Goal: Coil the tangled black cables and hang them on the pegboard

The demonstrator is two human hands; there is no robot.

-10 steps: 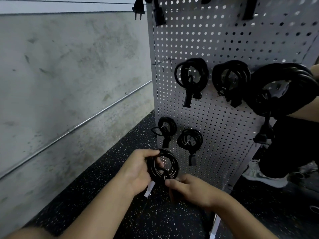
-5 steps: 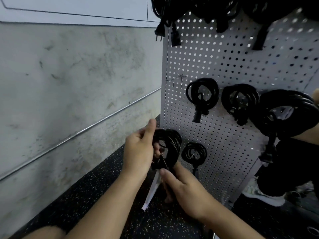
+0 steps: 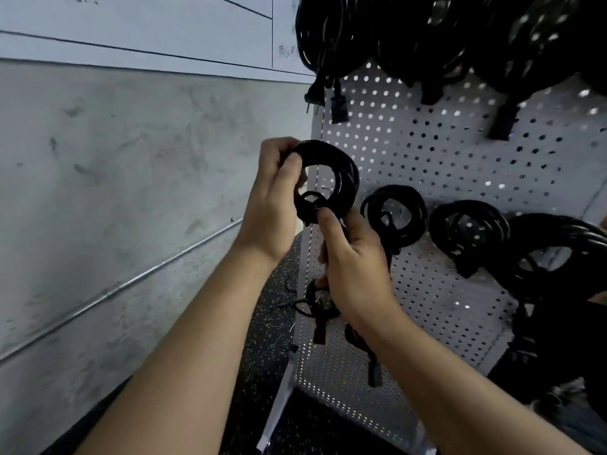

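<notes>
item: coiled cable point(image 3: 345, 178), black, several turns in one ring, held up in front of the left edge of the pegboard point(image 3: 460, 159), level with the row of hung coils point(image 3: 394, 218); contact with the board cannot be told.

holders: left hand point(image 3: 272, 198), fingers curled round the upper left arc of the ring; right hand point(image 3: 354, 267), thumb pressed on the ring's bottom where a small inner loop sits, other fingers wrapped round whatever hangs below. both gripping, neither spread.

risks, as judged: turns are bound only by these two grips, so easing either hand before the ring is over a peg would likely let them spring apart and undo the coil. the peg is hard to make out through the opening; a blind reach may miss it or catch one turn only, leaving the ring lopsided. the part under the right hand may snag the small coil point(image 3: 315, 303) low on the board.

orientation: ring stands upright, opening facing the wearer with the board behind it; slightly taller than wide, long axis near vertical. plug ends not visible, seemingly covered by the right hand.

neighbours: concrete wall point(image 3: 131, 159) at left; bigger bundles point(image 3: 394, 34) on the top row.
</notes>
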